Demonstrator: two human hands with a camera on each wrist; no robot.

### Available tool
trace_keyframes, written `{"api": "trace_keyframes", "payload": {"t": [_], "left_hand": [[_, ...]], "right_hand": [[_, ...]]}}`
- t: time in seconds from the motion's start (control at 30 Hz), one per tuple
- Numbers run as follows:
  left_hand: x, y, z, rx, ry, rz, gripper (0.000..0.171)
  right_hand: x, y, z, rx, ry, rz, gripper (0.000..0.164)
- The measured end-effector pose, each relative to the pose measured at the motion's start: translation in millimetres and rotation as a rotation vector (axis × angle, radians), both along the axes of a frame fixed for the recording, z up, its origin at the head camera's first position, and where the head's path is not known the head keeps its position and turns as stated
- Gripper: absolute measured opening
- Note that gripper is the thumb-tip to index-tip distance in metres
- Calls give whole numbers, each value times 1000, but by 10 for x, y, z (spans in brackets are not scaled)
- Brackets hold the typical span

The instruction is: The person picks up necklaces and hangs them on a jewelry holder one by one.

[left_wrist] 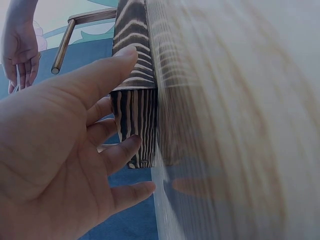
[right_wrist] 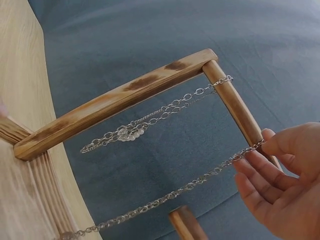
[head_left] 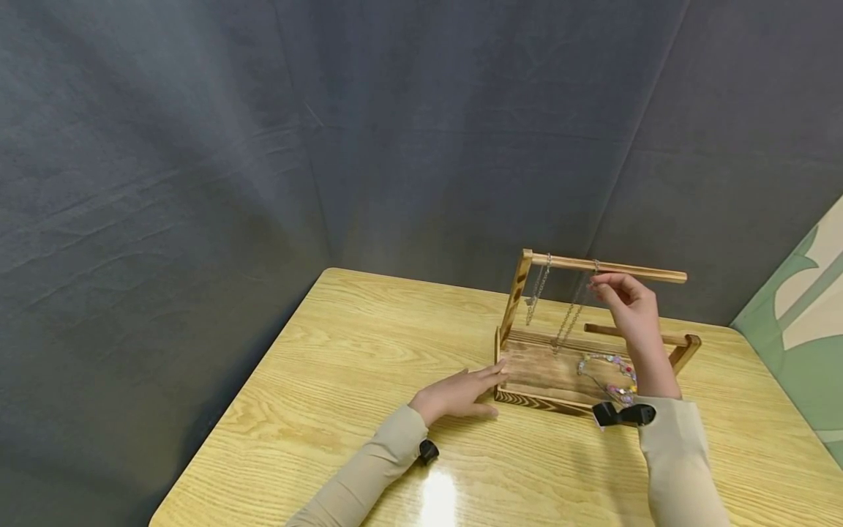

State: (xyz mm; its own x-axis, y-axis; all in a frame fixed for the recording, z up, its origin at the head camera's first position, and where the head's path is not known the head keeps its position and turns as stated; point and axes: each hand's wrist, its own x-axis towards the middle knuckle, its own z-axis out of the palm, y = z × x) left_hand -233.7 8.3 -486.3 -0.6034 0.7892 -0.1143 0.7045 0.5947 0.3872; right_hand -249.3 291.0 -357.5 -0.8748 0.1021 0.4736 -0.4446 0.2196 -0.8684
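A wooden jewelry stand (head_left: pixel 540 369) with a shallow tray base stands on the table. My right hand (head_left: pixel 635 311) is at its upper bar (head_left: pixel 645 271), where thumb and fingertips pinch a silver chain necklace (right_wrist: pixel 175 194) near its top. That chain slants down to the tray. Closer to the bar's left end hangs another silver necklace (right_wrist: pixel 165 111) with a pale pendant. My left hand (head_left: pixel 457 394) rests at the stand's left front corner, fingers extended against the striped wood (left_wrist: pixel 135 110). A colorful beaded strand (head_left: pixel 617 359) lies in the tray, partly hidden by the right forearm.
A shorter, lower bar (head_left: pixel 602 330) juts leftward from the stand's right post. The light wooden table (head_left: pixel 316 380) extends left and in front. Dark fabric (head_left: pixel 461 146) hangs behind it, and a panel with leaf shapes (head_left: pixel 797 329) is at the right.
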Motion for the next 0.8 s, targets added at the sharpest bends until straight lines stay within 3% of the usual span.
{"api": "trace_keyframes", "payload": {"t": [0.27,0.8], "left_hand": [[-4,0,2,2,-3,0,73],[-11,6,-17,3,-1,-3,72]], "right_hand": [[12,-11,-16,52,-23,-47,29],[29,24,-98,29,-35,-27,30]]}}
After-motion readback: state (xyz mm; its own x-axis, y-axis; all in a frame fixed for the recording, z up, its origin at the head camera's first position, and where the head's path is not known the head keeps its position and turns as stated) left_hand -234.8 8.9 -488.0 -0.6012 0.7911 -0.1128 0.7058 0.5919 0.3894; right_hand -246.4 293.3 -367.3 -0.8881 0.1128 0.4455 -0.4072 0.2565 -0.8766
